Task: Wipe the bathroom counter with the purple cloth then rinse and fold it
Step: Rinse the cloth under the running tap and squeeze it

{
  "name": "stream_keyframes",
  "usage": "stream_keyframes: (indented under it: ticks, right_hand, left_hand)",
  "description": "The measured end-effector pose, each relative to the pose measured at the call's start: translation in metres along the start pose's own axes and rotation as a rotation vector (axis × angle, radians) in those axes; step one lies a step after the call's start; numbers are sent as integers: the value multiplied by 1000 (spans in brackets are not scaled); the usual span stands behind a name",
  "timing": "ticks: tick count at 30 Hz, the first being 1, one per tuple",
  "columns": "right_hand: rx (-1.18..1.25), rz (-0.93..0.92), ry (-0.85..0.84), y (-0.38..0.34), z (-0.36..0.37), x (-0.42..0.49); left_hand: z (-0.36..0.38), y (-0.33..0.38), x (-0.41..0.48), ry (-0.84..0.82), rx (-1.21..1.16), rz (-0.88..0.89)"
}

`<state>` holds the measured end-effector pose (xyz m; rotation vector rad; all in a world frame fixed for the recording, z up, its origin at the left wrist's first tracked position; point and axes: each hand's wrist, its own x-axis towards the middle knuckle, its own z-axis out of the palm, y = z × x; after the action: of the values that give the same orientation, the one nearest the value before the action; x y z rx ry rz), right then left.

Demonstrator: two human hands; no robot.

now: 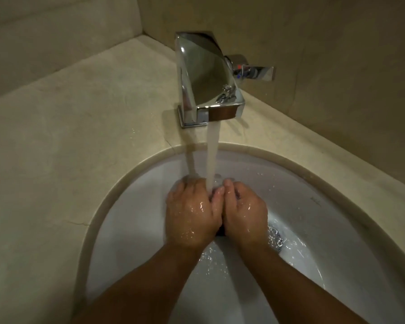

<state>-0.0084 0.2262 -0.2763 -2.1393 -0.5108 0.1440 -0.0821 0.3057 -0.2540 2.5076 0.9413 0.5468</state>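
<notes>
Both of my hands are pressed together over the white sink basin [131, 206], right under the running water. My left hand [189, 213] and my right hand [244, 213] are wet, with fingers curled inward around a bunched purple cloth [220, 231]. Only small dark slivers of the cloth show between and below the hands; the rest is hidden. The stream of water [212, 155] falls from the chrome faucet [208, 90] onto my fingertips.
The beige stone counter [68, 136] surrounds the basin on the left and back and bears a few droplets. The faucet lever [255, 72] sticks out to the right. The drain [275, 237] lies just right of my right hand. Beige walls close in behind.
</notes>
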Motion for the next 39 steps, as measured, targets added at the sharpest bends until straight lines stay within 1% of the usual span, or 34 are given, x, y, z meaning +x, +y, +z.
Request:
stream_keyframes:
  ticks: [3,5,6,8,10,11,14,17,19,22,26,28,30,32,33,37,39]
  right_hand:
    - [119,-166,119,-25,-6,-4]
    - [197,-215,141,-35,-10,-1]
    - [215,-210,118,-34,-10,-1]
    - [215,-119,36,-24,-7,-10]
    - [186,-33,-6,-13,-1,-23]
    - [179,-35,5,-11,0,-26]
    - [136,-116,35,-11,2,-25]
    - [54,-155,25,-8,10,-21]
    - [33,-186,49,-6,12,-19]
    - [-55,-295,138,1,13,-10]
    - [-169,-342,136,-2,14,-3]
    - [-181,-345,147,-8,13,0]
    - [-308,-338,119,-10,15,2]
    - [-398,-282,74,-11,15,6]
    - [-394,-249,70,-11,15,6]
    - [-218,-219,55,-10,13,8]
    - [-202,-134,0,-13,12,7]
  left_hand:
    - [-20,2,4,112,-152,29]
    - [-28,-1,7,170,-192,76]
    - [-30,-3,6,149,-187,94]
    - [-26,-8,-2,56,-122,113]
    - [-16,-13,-14,17,-58,132]
    - [-13,-13,-18,22,-54,136]
    - [-6,-14,-16,19,-43,123]
    - [0,-18,-19,14,65,153]
    - [2,-16,-19,2,142,101]
    - [7,-10,-13,-9,236,13]
    - [10,-4,-9,28,257,-21]
    - [8,-1,-7,28,245,-52]
    - [7,2,-3,26,231,-80]
    - [7,4,1,26,220,-81]
    - [7,4,3,29,204,-69]
    - [7,3,4,2,157,3]
    - [7,0,4,-25,168,17]
